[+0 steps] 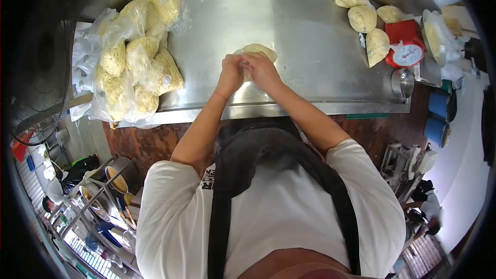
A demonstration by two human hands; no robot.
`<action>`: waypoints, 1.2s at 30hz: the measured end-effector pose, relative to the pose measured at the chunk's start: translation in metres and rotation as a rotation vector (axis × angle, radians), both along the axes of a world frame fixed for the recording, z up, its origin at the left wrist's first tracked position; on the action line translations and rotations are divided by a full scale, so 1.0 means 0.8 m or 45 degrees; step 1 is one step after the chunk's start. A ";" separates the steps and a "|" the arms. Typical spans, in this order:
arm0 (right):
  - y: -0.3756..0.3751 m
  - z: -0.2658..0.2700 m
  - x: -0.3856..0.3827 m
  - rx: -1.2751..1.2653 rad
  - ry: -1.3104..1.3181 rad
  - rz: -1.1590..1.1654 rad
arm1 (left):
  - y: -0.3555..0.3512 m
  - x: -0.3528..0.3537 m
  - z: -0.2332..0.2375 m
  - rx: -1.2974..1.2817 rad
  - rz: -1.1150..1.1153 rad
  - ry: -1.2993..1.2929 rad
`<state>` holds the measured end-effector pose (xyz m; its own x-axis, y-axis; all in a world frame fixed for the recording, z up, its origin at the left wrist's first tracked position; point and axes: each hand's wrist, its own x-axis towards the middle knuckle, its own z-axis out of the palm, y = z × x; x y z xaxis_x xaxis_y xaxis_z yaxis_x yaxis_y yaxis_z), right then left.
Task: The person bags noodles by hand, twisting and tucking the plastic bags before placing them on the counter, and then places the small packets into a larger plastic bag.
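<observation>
A clear plastic bag of pale yellow noodles [261,51] lies on the steel worktop [299,26] in front of me. My left hand [230,74] and my right hand [262,71] are pressed together at the near end of this bag, fingers pinched on its plastic neck. The fingertips hide how the neck is twisted.
A pile of several bagged noodle portions [135,54] covers the worktop's left end. Loose noodle bundles [362,18] lie at the right, next to a red dial scale [407,46]. A steel cup [402,81] stands by the scale. Pots [117,181] sit lower left.
</observation>
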<state>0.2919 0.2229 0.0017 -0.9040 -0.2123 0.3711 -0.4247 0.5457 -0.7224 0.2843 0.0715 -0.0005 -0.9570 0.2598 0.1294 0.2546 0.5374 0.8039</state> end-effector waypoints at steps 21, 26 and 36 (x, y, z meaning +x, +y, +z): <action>0.039 -0.006 0.009 0.046 -0.075 -0.112 | 0.018 0.007 -0.020 0.060 -0.006 0.029; 0.054 0.008 -0.005 -0.396 -0.551 -0.309 | 0.041 0.004 0.000 -0.014 -0.158 0.202; 0.205 0.144 -0.128 -1.463 -0.074 -0.127 | -0.201 -0.259 0.097 -0.964 0.715 0.511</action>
